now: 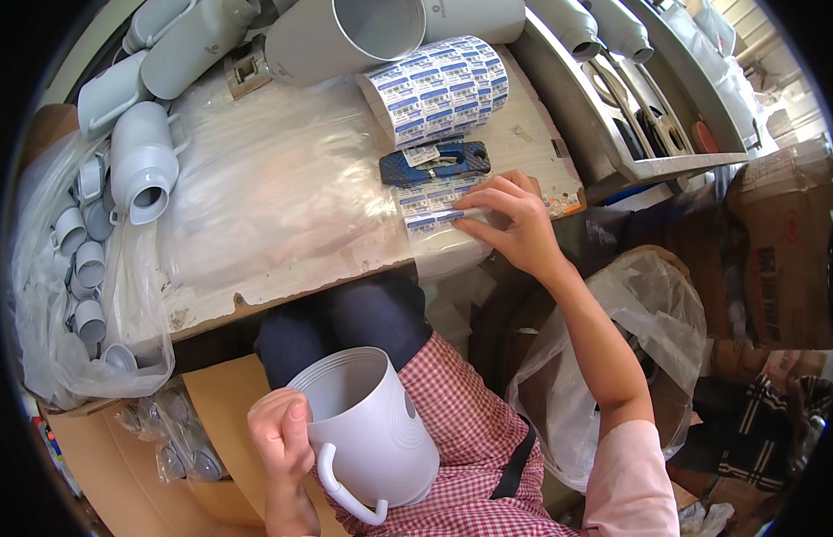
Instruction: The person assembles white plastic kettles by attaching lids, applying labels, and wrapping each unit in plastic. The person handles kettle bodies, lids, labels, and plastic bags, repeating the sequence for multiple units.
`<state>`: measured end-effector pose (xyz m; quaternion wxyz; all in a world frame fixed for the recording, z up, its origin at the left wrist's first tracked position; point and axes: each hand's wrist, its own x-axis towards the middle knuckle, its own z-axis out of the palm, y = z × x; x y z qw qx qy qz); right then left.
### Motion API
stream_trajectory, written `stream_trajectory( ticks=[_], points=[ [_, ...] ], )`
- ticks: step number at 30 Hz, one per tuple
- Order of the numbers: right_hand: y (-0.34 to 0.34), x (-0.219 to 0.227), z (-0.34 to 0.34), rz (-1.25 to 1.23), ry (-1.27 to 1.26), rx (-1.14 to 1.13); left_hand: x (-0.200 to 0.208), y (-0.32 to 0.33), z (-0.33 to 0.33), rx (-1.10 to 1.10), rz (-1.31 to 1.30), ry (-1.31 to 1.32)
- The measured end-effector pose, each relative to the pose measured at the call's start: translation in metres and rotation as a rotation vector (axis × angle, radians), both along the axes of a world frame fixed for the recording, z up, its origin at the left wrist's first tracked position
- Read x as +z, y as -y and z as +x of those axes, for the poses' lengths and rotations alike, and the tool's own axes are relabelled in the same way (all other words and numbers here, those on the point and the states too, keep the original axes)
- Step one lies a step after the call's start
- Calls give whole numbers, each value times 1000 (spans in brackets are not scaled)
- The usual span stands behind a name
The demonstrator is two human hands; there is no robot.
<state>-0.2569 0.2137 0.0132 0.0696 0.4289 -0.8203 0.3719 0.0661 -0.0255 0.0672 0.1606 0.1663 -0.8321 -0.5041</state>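
Note:
A pale grey plastic jug [371, 438] lies tilted across my lap, its open mouth up and its curved handle toward my left. My left hand [286, 434] is closed at the jug's rim, thumb on top. Over the table's front edge, my right hand [515, 219] pinches at a small blue-and-white label [445, 217] on the end of a label strip. Behind that strip sits a dark blue patterned holder [434, 164] with a cut-out middle. The big label roll [439, 89] stands beyond it, printed side outward.
More grey jugs [143, 161] lie along the table's back and left. A clear bag of small grey cup-shaped parts [89, 264] hangs at the left. Clear plastic sheeting [273, 188] covers the tabletop. A metal tray [649, 166] stands right; a lined bin [631, 295] and cardboard boxes [783, 242] are below.

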Motion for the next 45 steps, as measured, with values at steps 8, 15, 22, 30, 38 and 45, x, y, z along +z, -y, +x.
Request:
stream_trajectory(
  ticks=[8,15,22,30,38,45],
  points=[
    [4,-21,20,-196,-183,-39,-16,-17,7,250,136,-374],
    [-2,24,101,-188,-423,-114,4,-7,30,-45,177,-83],
    [-13,83,185,-434,1411,187,25,-26,23,-190,-52,-70],
    [20,107,211,-102,937,121,24,-28,28,-225,-80,-122],
    [25,108,212,-77,804,140,18,-27,25,-221,-71,-122],
    [25,109,210,-66,748,163,15,-27,22,-225,-72,-158]
  ],
)
